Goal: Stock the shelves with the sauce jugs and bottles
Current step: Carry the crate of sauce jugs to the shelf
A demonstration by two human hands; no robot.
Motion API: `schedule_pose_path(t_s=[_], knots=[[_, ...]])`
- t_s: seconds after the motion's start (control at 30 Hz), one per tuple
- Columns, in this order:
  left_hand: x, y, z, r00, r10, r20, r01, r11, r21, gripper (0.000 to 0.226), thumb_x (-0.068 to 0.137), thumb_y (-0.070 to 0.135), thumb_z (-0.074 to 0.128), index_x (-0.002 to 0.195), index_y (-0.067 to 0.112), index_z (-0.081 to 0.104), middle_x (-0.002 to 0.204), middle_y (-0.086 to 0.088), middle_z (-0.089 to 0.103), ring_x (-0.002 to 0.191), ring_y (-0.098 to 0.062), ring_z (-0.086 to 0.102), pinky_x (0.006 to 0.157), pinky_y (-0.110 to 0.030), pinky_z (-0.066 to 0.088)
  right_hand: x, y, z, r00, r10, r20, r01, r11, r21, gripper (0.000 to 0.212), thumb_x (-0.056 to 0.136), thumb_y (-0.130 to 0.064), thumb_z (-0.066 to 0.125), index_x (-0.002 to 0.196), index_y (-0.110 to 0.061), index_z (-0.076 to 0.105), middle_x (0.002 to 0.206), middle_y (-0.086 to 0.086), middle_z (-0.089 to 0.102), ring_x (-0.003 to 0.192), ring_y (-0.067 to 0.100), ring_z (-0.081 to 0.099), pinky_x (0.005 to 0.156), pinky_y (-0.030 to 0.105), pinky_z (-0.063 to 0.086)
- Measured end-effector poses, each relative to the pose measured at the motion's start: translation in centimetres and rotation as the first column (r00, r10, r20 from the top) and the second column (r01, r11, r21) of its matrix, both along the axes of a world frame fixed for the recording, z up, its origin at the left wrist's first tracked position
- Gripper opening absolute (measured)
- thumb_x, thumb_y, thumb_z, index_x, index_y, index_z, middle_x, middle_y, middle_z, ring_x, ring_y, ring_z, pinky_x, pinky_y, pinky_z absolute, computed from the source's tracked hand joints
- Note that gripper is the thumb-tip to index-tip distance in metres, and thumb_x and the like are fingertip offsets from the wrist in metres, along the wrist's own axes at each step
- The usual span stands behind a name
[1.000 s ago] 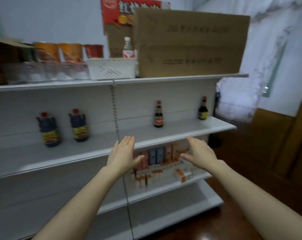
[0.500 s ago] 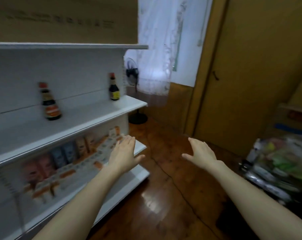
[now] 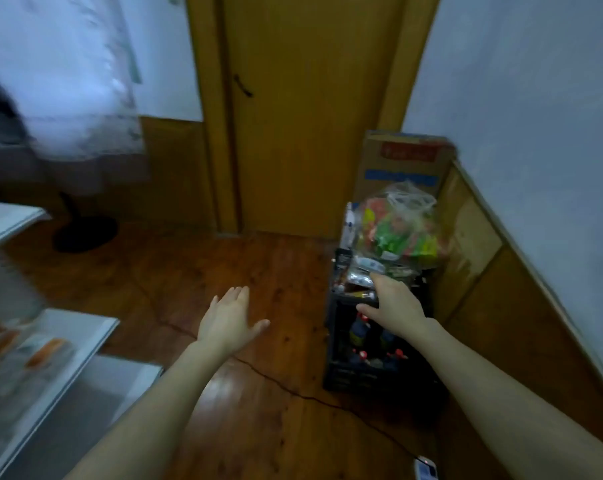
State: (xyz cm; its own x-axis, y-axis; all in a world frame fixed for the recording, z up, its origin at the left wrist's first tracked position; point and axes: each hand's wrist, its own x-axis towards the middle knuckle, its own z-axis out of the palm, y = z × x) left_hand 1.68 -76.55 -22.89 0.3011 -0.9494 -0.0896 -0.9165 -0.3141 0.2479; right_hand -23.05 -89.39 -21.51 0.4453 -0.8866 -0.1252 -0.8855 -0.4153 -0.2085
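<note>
Wooden floor [image 3: 258, 271], dark and glossy, fills the middle of the view. One black crate [image 3: 345, 375] stands on it at the right, near the wall panelling. Inside the crate are dark sauce bottles [image 3: 359, 332]. Three red caps show clearly, and blur hides any others.

One clear plastic bag [image 3: 397, 230] of bright green and orange packets sits on the far end of the crate. One tall cardboard box [image 3: 404, 164] stands upright behind the bag. One yellow-brown door [image 3: 310, 116] is at the far side.

At the left edge are three white shelf boards [image 3: 68, 341], stepped one above another. The middle board carries blurred orange packets. None of the bottles is on these boards.

Both bare arms reach forward. The left hand [image 3: 229, 322] hangs over bare floor between the shelves and the crate. Its grip is slack, with the fingers straight and together, the thumb out, and nothing held.

The right hand [image 3: 393, 304] is above the far part of the crate, just in front of the bag. Its fingers are stretched forward and its grip is around nothing. Whether the fingertips touch the items there cannot be told.

One thin black cable [image 3: 293, 393] runs across the floor.
</note>
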Motion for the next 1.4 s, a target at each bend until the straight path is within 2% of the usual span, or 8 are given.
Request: schedule_pose_path(t_s=[0.1, 0.3, 0.5, 0.67, 0.83, 0.93, 1.13, 1.4], knots=[[-0.6, -5.8, -1.7, 0.993, -0.113, -0.016, 0.114, 0.993, 0.039, 0.081, 0.088, 0.053, 0.049, 0.147, 0.009, 0.016, 0.154, -0.009, 0.020, 0.144, -0.021, 0.015, 0.117, -0.039, 0.011, -2.3, -2.6, -1.2, 0.991, -0.130, -0.013, 0.131, 0.991, 0.024, 0.070, 0.088, -0.044, 0.057, 0.142, -0.012, 0.027, 0.143, 0.007, 0.041, 0.129, 0.023, 0.041, 0.105, 0.037, 0.035], [-4.1, -14.9, -4.9, 0.955, -0.293, -0.055, 0.297, 0.948, 0.117, 0.079, 0.089, 0.051, 0.049, 0.146, 0.007, 0.017, 0.154, -0.010, 0.022, 0.143, -0.021, 0.016, 0.117, -0.038, 0.013, -8.1, -6.3, -4.3, 0.931, -0.364, -0.003, 0.363, 0.928, 0.090, 0.076, 0.088, -0.043, 0.056, 0.146, -0.010, 0.020, 0.151, 0.008, 0.028, 0.139, 0.023, 0.028, 0.113, 0.036, 0.028], [-8.2, -23.0, -9.7, 0.931, -0.356, -0.079, 0.365, 0.904, 0.225, 0.080, 0.089, 0.051, 0.048, 0.146, 0.006, 0.015, 0.154, -0.010, 0.020, 0.143, -0.021, 0.015, 0.117, -0.037, 0.012, -13.8, -12.2, -8.2, 0.868, -0.496, -0.007, 0.491, 0.856, 0.160, 0.077, 0.088, -0.042, 0.056, 0.147, -0.009, 0.018, 0.153, 0.009, 0.025, 0.140, 0.023, 0.025, 0.112, 0.033, 0.028], [-12.0, -29.7, -15.4, 0.955, -0.280, -0.099, 0.297, 0.896, 0.329, 0.079, 0.089, 0.051, 0.050, 0.145, 0.005, 0.018, 0.152, -0.011, 0.026, 0.141, -0.024, 0.022, 0.115, -0.039, 0.016, -18.3, -19.4, -13.3, 0.862, -0.506, -0.032, 0.497, 0.831, 0.251, 0.077, 0.089, -0.041, 0.055, 0.147, -0.008, 0.016, 0.154, 0.010, 0.022, 0.141, 0.023, 0.022, 0.113, 0.034, 0.026], [-15.5, -36.1, -21.4, 0.979, -0.153, -0.132, 0.194, 0.898, 0.395, 0.079, 0.087, 0.050, 0.053, 0.142, 0.004, 0.022, 0.137, -0.017, 0.046, 0.122, -0.033, 0.046, 0.099, -0.040, 0.039, -22.1, -27.1, -19.4, 0.870, -0.487, -0.078, 0.483, 0.809, 0.333, 0.077, 0.089, -0.040, 0.056, 0.147, -0.008, 0.016, 0.153, 0.011, 0.023, 0.141, 0.024, 0.022, 0.112, 0.036, 0.028], [-16.7, -38.8, -25.5, 0.985, -0.085, -0.149, 0.142, 0.891, 0.432, 0.076, 0.086, 0.048, 0.054, 0.141, 0.003, 0.026, 0.140, -0.016, 0.042, 0.124, -0.033, 0.045, 0.101, -0.041, 0.039, -23.4, -30.8, -23.6, 0.860, -0.502, -0.086, 0.494, 0.782, 0.381, 0.079, 0.088, -0.040, 0.057, 0.146, -0.007, 0.015, 0.153, 0.012, 0.023, 0.140, 0.026, 0.025, 0.110, 0.037, 0.029], [-16.8, -42.5, -35.8, 0.987, -0.007, -0.162, 0.085, 0.872, 0.482, 0.064, 0.086, 0.043, 0.058, 0.130, 0.003, 0.036, 0.132, -0.018, 0.046, 0.117, -0.035, 0.048, 0.087, -0.043, 0.047, -24.7, -36.0, -34.9, 0.812, -0.574, -0.102, 0.553, 0.703, 0.448, 0.079, 0.088, -0.040, 0.058, 0.146, -0.008, 0.017, 0.152, 0.012, 0.025, 0.138, 0.029, 0.028, 0.108, 0.040, 0.031], [-15.6, -45.2, -52.3, 0.987, 0.094, -0.130, -0.016, 0.864, 0.504, 0.060, 0.085, 0.037, 0.061, 0.125, 0.001, 0.035, 0.128, -0.024, 0.043, 0.110, -0.041, 0.049, 0.077, -0.045, 0.046, -27.0, -38.8, -52.7, 0.710, -0.699, -0.088, 0.658, 0.614, 0.436, 0.076, 0.086, -0.037, 0.062, 0.144, -0.007, 0.023, 0.147, 0.014, 0.032, 0.134, 0.033, 0.032, 0.106, 0.042, 0.032]])
